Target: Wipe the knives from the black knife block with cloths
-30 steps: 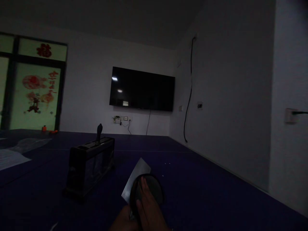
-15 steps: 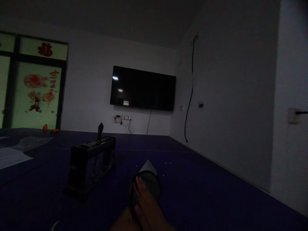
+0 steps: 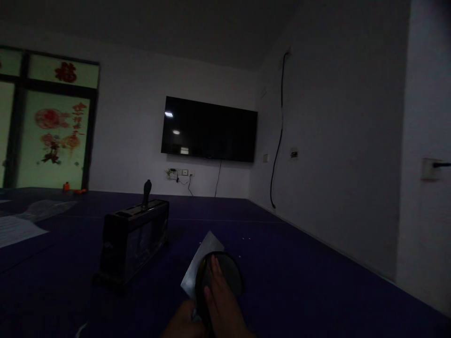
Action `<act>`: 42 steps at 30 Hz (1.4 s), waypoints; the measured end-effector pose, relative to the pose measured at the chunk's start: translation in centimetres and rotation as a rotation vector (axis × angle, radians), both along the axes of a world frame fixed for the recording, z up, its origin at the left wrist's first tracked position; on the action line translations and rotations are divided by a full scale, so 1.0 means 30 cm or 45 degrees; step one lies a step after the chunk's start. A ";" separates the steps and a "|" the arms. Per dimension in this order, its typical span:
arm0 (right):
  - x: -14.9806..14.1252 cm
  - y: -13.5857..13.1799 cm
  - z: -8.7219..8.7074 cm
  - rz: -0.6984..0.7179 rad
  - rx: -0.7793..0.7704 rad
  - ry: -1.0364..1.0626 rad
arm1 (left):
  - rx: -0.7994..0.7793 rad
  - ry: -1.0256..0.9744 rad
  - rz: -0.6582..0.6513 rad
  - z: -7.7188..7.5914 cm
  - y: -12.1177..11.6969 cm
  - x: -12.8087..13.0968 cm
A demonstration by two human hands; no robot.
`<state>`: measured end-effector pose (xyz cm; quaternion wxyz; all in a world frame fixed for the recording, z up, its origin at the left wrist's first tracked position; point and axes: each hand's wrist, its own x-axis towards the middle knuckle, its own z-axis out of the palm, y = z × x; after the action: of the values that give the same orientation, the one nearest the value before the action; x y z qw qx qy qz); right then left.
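Observation:
A broad, pale metal blade (image 3: 197,265), probably a knife's, stands tilted above the dark blue tabletop. My left hand (image 3: 183,323) is closed low beside it, thumb showing; the handle in it is mostly hidden. Flat along a dark grey round pad with a black rim (image 3: 230,272) lies my right hand (image 3: 223,303), fingers straight and together, holding the pad against the blade's right side. Cloth or something stiffer, I cannot tell. To the left stands a black, box-shaped holder (image 3: 136,246) with a dark handle (image 3: 147,193) sticking up from its top.
White paper (image 3: 19,230) and a crumpled clear plastic bag (image 3: 47,209) lie at the left on the dark blue table (image 3: 299,281). Small orange items (image 3: 66,187) sit by the far left edge. Tiny white scraps dot the surface. A black television (image 3: 211,129) hangs on the far wall.
The pad and my right hand have shifted a little to the right. Much more of the blade now shows to the left of the pad. The black holder has not moved.

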<state>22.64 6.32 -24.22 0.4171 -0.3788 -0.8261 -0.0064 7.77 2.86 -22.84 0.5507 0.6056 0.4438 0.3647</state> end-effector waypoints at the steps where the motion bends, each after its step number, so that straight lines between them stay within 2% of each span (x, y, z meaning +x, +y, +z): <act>1: 0.000 0.002 -0.004 -0.007 0.008 0.004 | 0.004 0.012 0.001 -0.004 0.004 0.000; 5: 0.002 0.007 -0.007 0.001 0.063 -0.024 | 0.040 0.066 0.095 -0.010 0.006 0.015; 8: 0.004 -0.002 0.014 0.007 0.112 -0.060 | 0.102 0.109 0.089 0.010 -0.008 0.027; 12: 0.007 -0.028 0.062 0.150 0.207 -0.215 | 0.369 0.115 0.079 0.052 -0.025 0.028; 15: 0.008 -0.043 0.087 0.220 0.219 -0.296 | 0.448 0.081 0.058 0.056 -0.019 0.029; 18: 0.007 -0.044 0.089 0.212 0.193 -0.291 | 0.423 0.015 -0.003 0.035 -0.003 0.035; 20: 0.006 -0.037 0.079 0.183 0.170 -0.249 | 0.331 -0.019 -0.035 0.027 -0.002 0.037; 24: 0.005 -0.014 0.045 0.056 0.118 -0.111 | -0.006 -0.031 0.024 0.054 -0.035 0.029; 26: 0.006 -0.003 0.028 0.007 0.091 -0.066 | -0.102 -0.048 0.043 0.073 -0.054 0.023; 30: 0.007 0.011 0.003 -0.020 0.066 -0.023 | -0.127 -0.097 0.090 0.064 -0.049 0.009; 37: 0.008 0.014 -0.007 -0.023 0.073 -0.034 | -0.108 -0.118 0.036 -0.030 0.018 0.008; 39: 0.011 0.006 0.003 -0.015 0.083 -0.050 | -0.086 -0.150 0.009 -0.032 0.018 0.017; 42: 0.014 -0.011 0.031 0.020 0.099 -0.093 | -0.055 -0.201 -0.066 0.000 -0.001 0.033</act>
<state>23.06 5.98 -23.28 0.4012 -0.3553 -0.8429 -0.0490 8.76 2.83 -22.85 0.6062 0.5742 0.3910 0.3872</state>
